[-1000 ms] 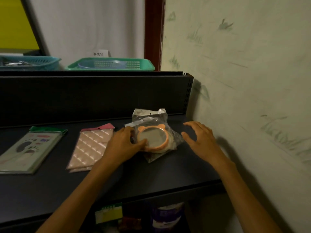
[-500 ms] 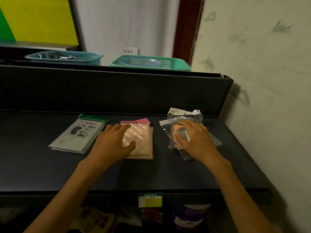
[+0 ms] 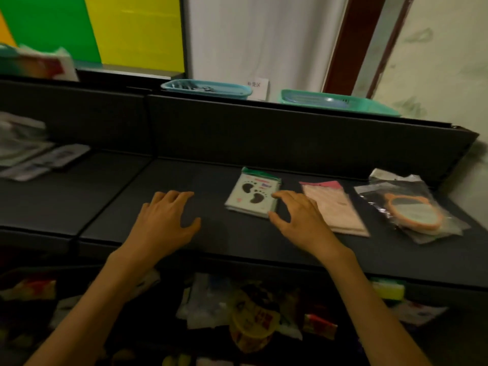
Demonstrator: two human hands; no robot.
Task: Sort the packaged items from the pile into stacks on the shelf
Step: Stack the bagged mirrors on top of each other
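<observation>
Three small stacks lie in a row on the black shelf (image 3: pixel 163 180): a footprint-print pack (image 3: pixel 250 195), a pink quilted pack (image 3: pixel 331 207) and a bagged orange mirror (image 3: pixel 412 210) at the right end. My right hand (image 3: pixel 298 217) hovers with fingers apart at the footprint pack's right edge, its fingertips touching or just over that edge. Spread flat and holding nothing, my left hand (image 3: pixel 165 220) rests on bare shelf to the left of that pack. A pile of grey and clear packaged items (image 3: pixel 31 157) lies at the far left of the shelf.
Two teal baskets (image 3: pixel 208 88) (image 3: pixel 340 103) stand on top of the shelf's back panel. A lower shelf holds mixed packaged goods (image 3: pixel 253 313). A pale wall (image 3: pixel 449 75) closes the right end.
The view has swung left. My right hand left the mirror bag and moved to the footprint pack. My left hand came off the pink pack onto bare shelf further left.
</observation>
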